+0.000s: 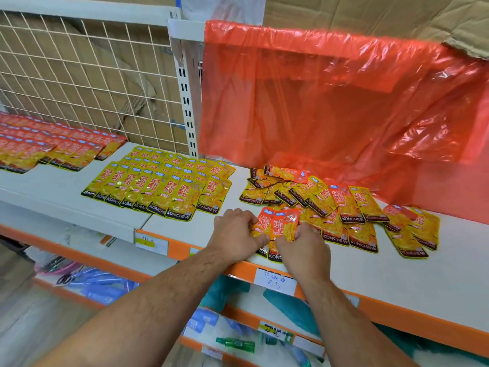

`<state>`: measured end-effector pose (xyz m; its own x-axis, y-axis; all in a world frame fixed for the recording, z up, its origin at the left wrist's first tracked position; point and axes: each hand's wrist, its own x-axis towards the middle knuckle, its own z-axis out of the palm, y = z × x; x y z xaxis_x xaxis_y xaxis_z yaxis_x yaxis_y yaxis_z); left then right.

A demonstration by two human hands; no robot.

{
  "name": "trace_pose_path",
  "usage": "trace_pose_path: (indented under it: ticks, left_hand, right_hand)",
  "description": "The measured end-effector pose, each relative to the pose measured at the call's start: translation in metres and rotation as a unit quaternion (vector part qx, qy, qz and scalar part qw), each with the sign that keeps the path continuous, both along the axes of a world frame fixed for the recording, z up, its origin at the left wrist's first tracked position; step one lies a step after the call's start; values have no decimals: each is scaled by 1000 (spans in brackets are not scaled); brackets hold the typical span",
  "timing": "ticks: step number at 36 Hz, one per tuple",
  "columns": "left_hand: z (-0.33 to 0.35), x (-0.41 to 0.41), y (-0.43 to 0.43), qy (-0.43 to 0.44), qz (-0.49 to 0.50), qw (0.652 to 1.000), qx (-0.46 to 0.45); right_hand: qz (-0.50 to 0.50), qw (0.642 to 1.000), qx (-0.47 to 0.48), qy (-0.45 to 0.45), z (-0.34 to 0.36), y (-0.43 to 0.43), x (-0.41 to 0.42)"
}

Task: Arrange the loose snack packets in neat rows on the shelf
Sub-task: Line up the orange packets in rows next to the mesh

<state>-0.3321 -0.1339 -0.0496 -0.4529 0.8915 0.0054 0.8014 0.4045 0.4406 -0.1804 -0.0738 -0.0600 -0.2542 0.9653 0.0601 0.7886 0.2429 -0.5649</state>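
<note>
Your left hand [235,231] and your right hand [304,250] meet at the front edge of the white shelf [397,271], both gripping a small fan of orange-topped snack packets [277,223]. The fingers [260,241] of the left hand pinch the packets from the left side, while those of the right hand are curled narrow around their lower right edge. The held packets stand tilted up off the shelf, their printed faces toward you.

Just behind and to the right of your hands lies the loose pile of packets [344,207], overlapping at mixed angles and spreading toward the right. To the left, near the shelf upright, a yellow block of packets [164,186] lies in tidy overlapping rows. Farther left sits another neat group with orange tops [47,147]. A red plastic sheet [330,102] hangs behind the loose pile. A handwritten price label [275,282] is fixed to the orange shelf edge below your right hand.
</note>
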Motion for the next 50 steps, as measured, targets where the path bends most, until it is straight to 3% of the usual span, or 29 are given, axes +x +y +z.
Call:
trace_pose_path:
  ticks: [7, 12, 16, 23, 28, 35, 41, 50]
  left_hand:
    - [13, 29, 10, 0, 91, 994, -68]
    - [29, 27, 14, -67, 116, 985, -108]
    - [28, 20, 2, -150, 144, 975, -77]
    - [37, -12, -23, -388, 148, 909, 27]
    - [37, -45, -50, -523, 189, 824, 109]
    - [46, -112, -109, -559, 190, 792, 154]
    - [45, -201, -178, -525, 201, 812, 156]
    - [53, -329, -274, -475, 224, 828, 198]
  right_hand:
    - [13, 1000, 9, 6, -1, 0, 1]
    - [17, 1000, 8, 16, 2, -2, 4]
    - [14, 999, -19, 22, 9, -6, 4]
    - [-3, 979, -128, 160, 34, -9, -6]
    - [17, 973, -133, 189, 53, -29, -37]
    - [42, 968, -153, 197, 71, -79, -114]
    - [89, 971, -134, 177, 86, -147, -204]
    - [153, 954, -191, 175, 71, -217, -341]
